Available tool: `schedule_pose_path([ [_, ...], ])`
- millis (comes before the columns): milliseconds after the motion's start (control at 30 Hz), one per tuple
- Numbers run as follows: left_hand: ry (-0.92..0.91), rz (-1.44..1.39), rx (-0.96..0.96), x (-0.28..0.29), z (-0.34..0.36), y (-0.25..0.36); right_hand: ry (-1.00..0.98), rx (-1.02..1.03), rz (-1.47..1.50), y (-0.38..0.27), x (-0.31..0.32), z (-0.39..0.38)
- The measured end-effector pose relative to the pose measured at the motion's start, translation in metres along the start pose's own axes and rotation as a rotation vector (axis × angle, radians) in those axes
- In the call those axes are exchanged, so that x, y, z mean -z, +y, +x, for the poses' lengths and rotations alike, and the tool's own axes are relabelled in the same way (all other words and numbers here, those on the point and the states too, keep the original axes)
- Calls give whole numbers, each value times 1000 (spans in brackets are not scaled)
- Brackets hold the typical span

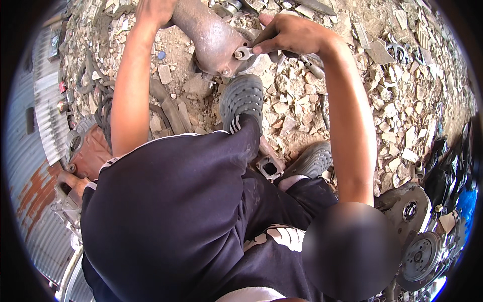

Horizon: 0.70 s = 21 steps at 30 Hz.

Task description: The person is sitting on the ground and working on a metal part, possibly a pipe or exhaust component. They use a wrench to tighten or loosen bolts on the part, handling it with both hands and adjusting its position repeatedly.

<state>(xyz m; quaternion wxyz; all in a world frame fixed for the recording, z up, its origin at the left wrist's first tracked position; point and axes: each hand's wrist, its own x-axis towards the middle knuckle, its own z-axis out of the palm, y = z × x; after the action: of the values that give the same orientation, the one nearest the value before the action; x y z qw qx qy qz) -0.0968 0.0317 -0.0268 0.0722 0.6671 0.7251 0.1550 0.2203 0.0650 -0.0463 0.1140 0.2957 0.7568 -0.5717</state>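
A rusty, bulbous metal exhaust pipe (pixel 211 43) lies at the top, with a bolted flange at its near end. My left hand (pixel 155 12) is closed against the pipe's upper left side; its fingertips are partly cut off by the picture's edge. Over by the flange, my right hand (pixel 294 35) pinches a wrench, its thumb close to the tool's head. The ring-shaped wrench head (pixel 244 53) sits around a bolt on the flange. Most of the wrench's handle is hidden under my fingers. Below the flange, a second bolt (pixel 226 73) shows.
Broken stone rubble (pixel 297 90) covers the ground. My grey clogs (pixel 244 95) stand close to the flange. Between my feet lies a rusty pipe with a square flange (pixel 270 167). A reddish metal housing (pixel 93 151) is at left; a pulley wheel (pixel 420 255) is at lower right.
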Motion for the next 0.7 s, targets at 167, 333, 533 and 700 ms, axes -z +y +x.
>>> schedule_pose_path([
  [167, -15, -9, -26, 0, 1, -5, 160, 79, -113, 3, -12, -8],
  [333, 83, 35, -55, -12, -2, -26, 330, 117, 22, 0, -43, -27],
  [533, 85, 109, -30, -13, -2, -20, 308, -186, 1223, -18, -143, -43],
  [700, -25, 150, 61, 2, 4, 9, 520, -196, 1957, -93, -186, -17],
])
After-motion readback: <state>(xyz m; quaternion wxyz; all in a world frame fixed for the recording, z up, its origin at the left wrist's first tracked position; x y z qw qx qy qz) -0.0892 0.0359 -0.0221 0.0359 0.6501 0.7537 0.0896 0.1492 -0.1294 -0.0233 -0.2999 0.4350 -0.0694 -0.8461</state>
